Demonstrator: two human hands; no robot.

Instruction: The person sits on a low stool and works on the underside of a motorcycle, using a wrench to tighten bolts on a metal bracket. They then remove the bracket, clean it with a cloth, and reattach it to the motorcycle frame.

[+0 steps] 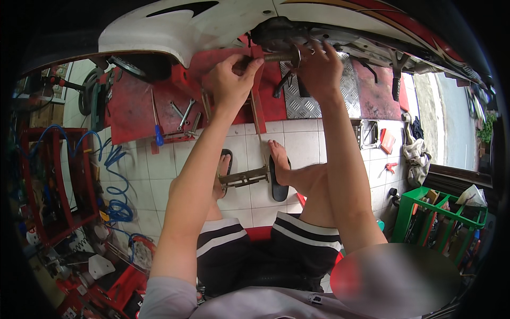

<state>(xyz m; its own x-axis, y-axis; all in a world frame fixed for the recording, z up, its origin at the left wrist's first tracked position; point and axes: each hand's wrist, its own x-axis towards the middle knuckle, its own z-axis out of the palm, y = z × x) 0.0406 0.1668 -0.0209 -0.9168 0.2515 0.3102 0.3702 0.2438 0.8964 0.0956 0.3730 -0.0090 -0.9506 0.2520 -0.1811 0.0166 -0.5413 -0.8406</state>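
**Both hands up at the threaded bolt under the scooter**

Above my hands hangs the white scooter body [175, 26], its underside filling the top of my view. Just beyond my knuckles lies the red lift platform [133, 106], with a ribbed metal plate [308, 103] under my right wrist. Well below my hands, the white tiled floor [159, 165] carries my sandalled feet and a rusty metal bracket [243, 177] lying between them. Far out to the right of my right arm stands a green crate [425, 212]; far to the left of my left arm, a coiled blue air hose [118, 181].

On the platform, left of my left hand, lie some spanners [183, 114] and a blue-handled screwdriver [158, 133].

The threaded bolt [279, 56] runs sideways between my two hands. My left hand [231, 82] pinches its near end with thumb and fingertips. My right hand [319, 72] is curled around the other end, fingers closed against the dark part up there; exactly what they clamp I cannot tell.
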